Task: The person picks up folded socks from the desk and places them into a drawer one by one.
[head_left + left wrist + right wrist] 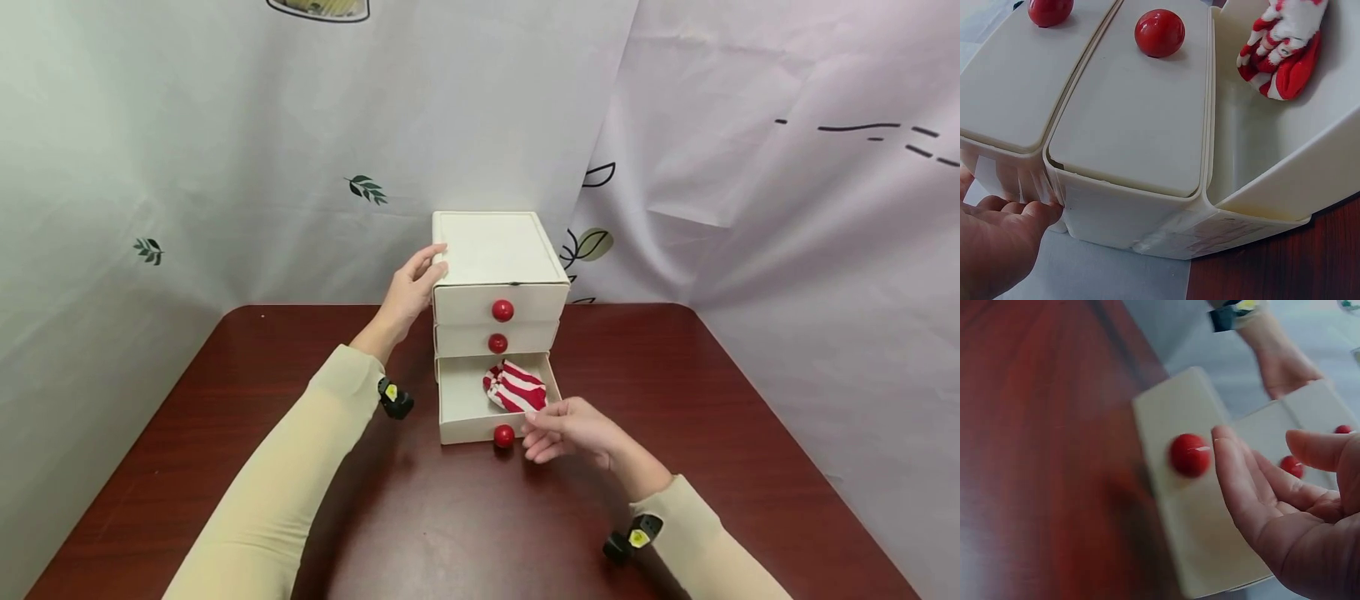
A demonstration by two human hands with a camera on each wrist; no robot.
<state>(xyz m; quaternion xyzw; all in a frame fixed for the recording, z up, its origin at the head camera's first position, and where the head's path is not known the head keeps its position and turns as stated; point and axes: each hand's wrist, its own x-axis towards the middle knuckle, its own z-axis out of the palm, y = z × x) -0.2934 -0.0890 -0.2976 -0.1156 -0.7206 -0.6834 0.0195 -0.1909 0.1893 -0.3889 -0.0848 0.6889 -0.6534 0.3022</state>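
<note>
A white cabinet (501,250) of three stacked drawers with red ball knobs stands on the table. Its bottom drawer (463,429) is pulled out; the upper two are closed. Inside lies a bundled red-and-white striped cloth item (516,387), possibly a sock, also visible in the left wrist view. My left hand (411,287) rests against the cabinet's upper left side, its fingers touching the wall in the left wrist view. Beside the drawer's right front corner, my right hand (573,432) holds nothing. Its thumb stands apart from the fingers, near the bottom red knob (1189,455).
The cabinet stands on a dark red-brown wooden table (660,392), near its back edge. Pale cloth curtains (300,150) with printed leaves hang behind and at both sides. Each wrist carries a small black camera (395,400).
</note>
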